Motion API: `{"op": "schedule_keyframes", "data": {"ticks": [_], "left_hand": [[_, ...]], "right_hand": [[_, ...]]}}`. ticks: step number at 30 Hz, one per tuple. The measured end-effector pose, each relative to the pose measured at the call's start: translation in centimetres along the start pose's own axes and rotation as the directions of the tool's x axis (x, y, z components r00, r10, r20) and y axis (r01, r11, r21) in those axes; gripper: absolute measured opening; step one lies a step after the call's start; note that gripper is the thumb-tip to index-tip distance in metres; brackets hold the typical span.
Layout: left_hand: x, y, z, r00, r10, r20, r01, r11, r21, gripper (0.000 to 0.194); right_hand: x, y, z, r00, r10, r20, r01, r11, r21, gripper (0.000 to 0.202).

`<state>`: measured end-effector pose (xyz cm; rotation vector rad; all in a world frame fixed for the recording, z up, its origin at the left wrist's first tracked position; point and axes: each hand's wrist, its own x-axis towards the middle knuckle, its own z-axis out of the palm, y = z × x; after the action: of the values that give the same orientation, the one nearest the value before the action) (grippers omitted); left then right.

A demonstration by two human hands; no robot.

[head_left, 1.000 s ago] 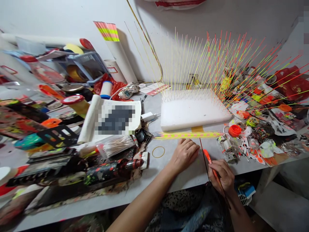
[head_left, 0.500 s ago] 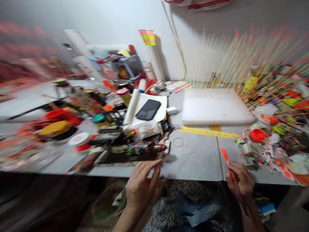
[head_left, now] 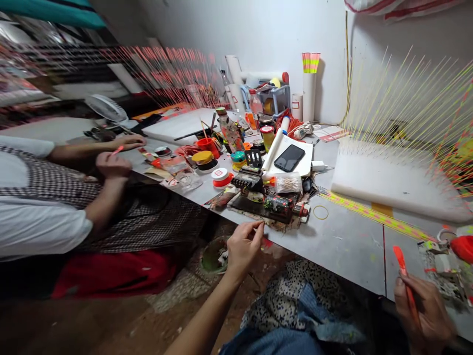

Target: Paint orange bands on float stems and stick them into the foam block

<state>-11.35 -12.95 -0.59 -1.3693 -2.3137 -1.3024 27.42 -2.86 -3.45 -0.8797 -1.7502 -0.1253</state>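
My left hand, fingertips pinched on nothing I can make out, has the cylinder nearer, at two o'clock, lying ten-to-four, while my right hand grips the orange tool.

The right hand is holding an orange-tipped tool. The left hand is hovering near the table edge.

Worktop is well lit, floor dim, soft shadows mark the wall, and blur smears the left side.
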Motion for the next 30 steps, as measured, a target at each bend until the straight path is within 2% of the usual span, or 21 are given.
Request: {"op": "schedule_keyframes", "data": {"ticks": [3, 5, 8, 12, 14, 16, 19, 22, 23, 24, 26, 27, 30], "left_hand": [[1.0, -2.1, -0.9, 0.990, 0.138, 0.001, -0.130, 0.931, 0.342, 0.029], [1.6, -2.9, -1.4, 0.988, 0.129, 0.085, -0.155, 0.822, 0.548, 0.033], [1.8, -3.0, -1.5, 0.967, 0.073, 0.244, -0.224, 0.698, 0.681, 0.039], [1.3, -2.1, -1.5, 0.912, 0.084, 0.402, -0.368, 0.601, 0.709, 0.041], [0.7, -1.4, -1.7, 0.893, 0.115, 0.434, -0.410, 0.604, 0.684, 0.039], [-0.3, -0.3, -1.9, 0.884, 0.200, 0.423, -0.444, 0.643, 0.624, 0.036], [-2.2, 2.7, -1.5, 0.848, 0.420, 0.323, -0.528, 0.721, 0.449, 0.031], [-3.1, 6.6, 0.3, 0.764, 0.597, 0.243, -0.633, 0.767, 0.107, 0.014], [-3.0, 7.9, 1.3, 0.743, 0.628, 0.230, -0.647, 0.763, 0.008, 0.012], [-2.6, 9.1, 2.4, 0.728, 0.650, 0.218, -0.653, 0.754, -0.068, 0.020], [-1.0, 11.3, 5.0, 0.692, 0.692, 0.207, -0.672, 0.722, -0.167, 0.031], [0.0, 12.3, 6.6, 0.669, 0.712, 0.213, -0.684, 0.702, -0.200, 0.030], [3.3, 15.0, 11.5, 0.597, 0.726, 0.342, -0.695, 0.681, -0.231, 0.005]], "right_hand": [[-0.2, 0.1, 0.1, 0.999, 0.031, -0.009, -0.031, 0.999, 0.009, 0.012], [-0.5, 0.2, 0.1, 0.998, 0.057, -0.006, -0.057, 0.998, 0.013, 0.010], [-0.7, 0.3, 0.0, 0.994, 0.105, 0.009, -0.105, 0.994, 0.007, 0.007], [-0.6, 0.0, -0.2, 0.991, 0.130, 0.025, -0.130, 0.991, -0.014, 0.009], [-0.4, -0.2, -0.2, 0.994, 0.110, 0.019, -0.110, 0.994, 0.002, 0.008], [-0.2, -0.2, -0.1, 0.997, 0.078, 0.009, -0.078, 0.997, 0.026, 0.010], [0.0, -0.2, 0.1, 0.999, 0.034, 0.005, -0.034, 0.998, 0.043, 0.012], [0.2, -0.5, 0.2, 0.999, 0.031, -0.014, -0.030, 0.997, 0.074, 0.013], [0.4, -0.7, 0.2, 0.999, 0.046, -0.018, -0.044, 0.994, 0.097, 0.014], [0.5, -1.0, 0.1, 0.998, 0.065, -0.020, -0.062, 0.990, 0.123, 0.014], [0.7, -1.4, -0.2, 0.993, 0.118, -0.030, -0.112, 0.979, 0.171, 0.012], [0.7, -1.5, -0.4, 0.989, 0.144, -0.041, -0.134, 0.974, 0.184, 0.010], [0.6, -1.4, -1.5, 0.965, 0.240, -0.110, -0.219, 0.959, 0.178, 0.006]]}}
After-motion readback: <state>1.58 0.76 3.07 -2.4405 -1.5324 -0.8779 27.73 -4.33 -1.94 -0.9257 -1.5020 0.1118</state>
